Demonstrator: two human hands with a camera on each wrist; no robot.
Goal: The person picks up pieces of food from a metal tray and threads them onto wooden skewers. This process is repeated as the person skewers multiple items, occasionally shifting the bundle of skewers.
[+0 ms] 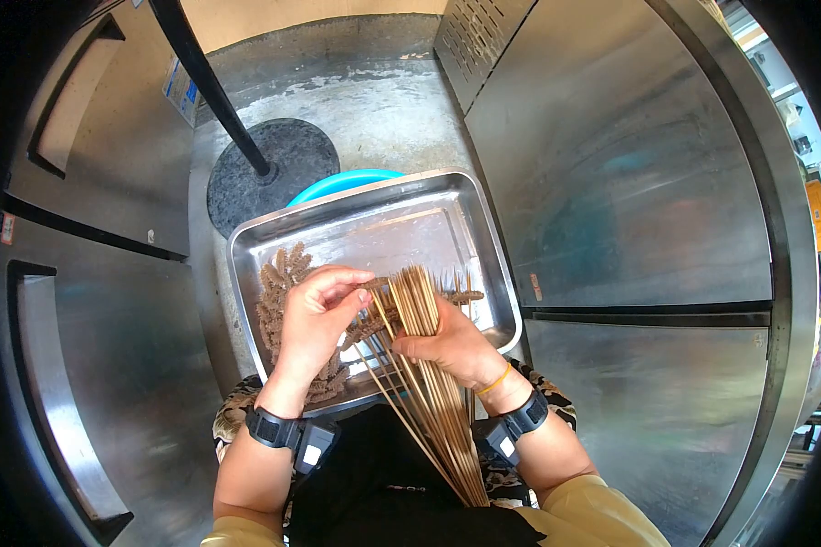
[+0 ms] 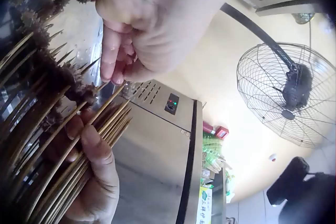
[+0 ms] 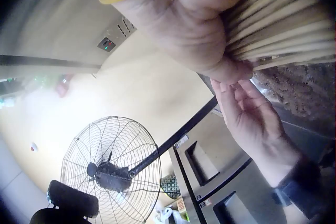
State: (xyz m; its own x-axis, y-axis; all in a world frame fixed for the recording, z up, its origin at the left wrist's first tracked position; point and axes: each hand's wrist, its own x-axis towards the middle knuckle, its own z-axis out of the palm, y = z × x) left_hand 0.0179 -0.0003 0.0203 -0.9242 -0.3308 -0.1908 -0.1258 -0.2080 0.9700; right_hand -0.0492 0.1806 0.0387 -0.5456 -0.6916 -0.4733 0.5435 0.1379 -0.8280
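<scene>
A thick bundle of bamboo skewers (image 1: 412,301) fans across the front of a metal tray (image 1: 489,205), points forward and lower ends toward the person's lap. My right hand (image 1: 449,351) grips the bundle, its thumb across the top. Knobbly brown food pieces (image 1: 465,296) are threaded on some skewers near that hand. The left hand (image 1: 317,314) is just left of the bundle; in the left wrist view, its thumb and fingertips pinch at a skewer tip (image 2: 116,91). A heap of similar brown pieces (image 1: 272,314) lies along the tray's left side, partly behind the left hand.
A blue basin (image 1: 347,182) shows under the tray's back edge. Behind it stands a round black base (image 1: 287,159) with a pole. Steel cabinets (image 1: 648,182) close in on the right, and others (image 1: 109,301) on the left. A fan (image 2: 291,90) stands behind.
</scene>
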